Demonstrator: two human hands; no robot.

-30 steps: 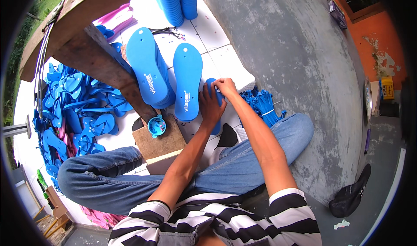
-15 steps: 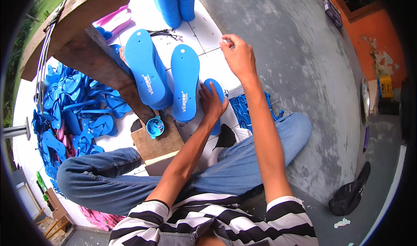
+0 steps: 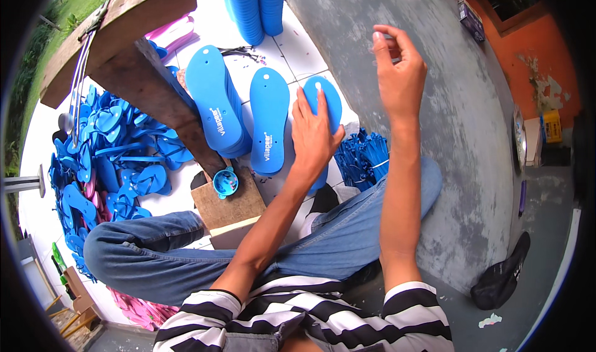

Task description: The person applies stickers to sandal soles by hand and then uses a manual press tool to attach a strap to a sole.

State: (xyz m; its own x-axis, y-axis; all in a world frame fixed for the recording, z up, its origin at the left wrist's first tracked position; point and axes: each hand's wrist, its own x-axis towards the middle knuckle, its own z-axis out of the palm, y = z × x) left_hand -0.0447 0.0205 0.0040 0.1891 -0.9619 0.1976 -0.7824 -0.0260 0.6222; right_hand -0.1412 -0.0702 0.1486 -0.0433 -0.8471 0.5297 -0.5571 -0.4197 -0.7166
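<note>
Right hand [image 3: 400, 82] risen higher, fingers pinched, contents can't tell; left hand [image 3: 315, 135] flat, pinning blue sole [image 3: 327, 103]; 1 loose sole [image 3: 269, 128] just left.

matt foam sole [image 3: 323, 113], rough wooden block [image 3: 233, 206]

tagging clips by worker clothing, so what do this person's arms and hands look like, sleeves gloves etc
Both hands are bare: no gloves, rings, watch or bands show on the left hand or the right hand. The forearms are uncovered to above the elbow. Short sleeves with broad black and white horizontal stripes end at the upper arms, part of a striped shirt. Blue jeans cover the legs below.
</note>
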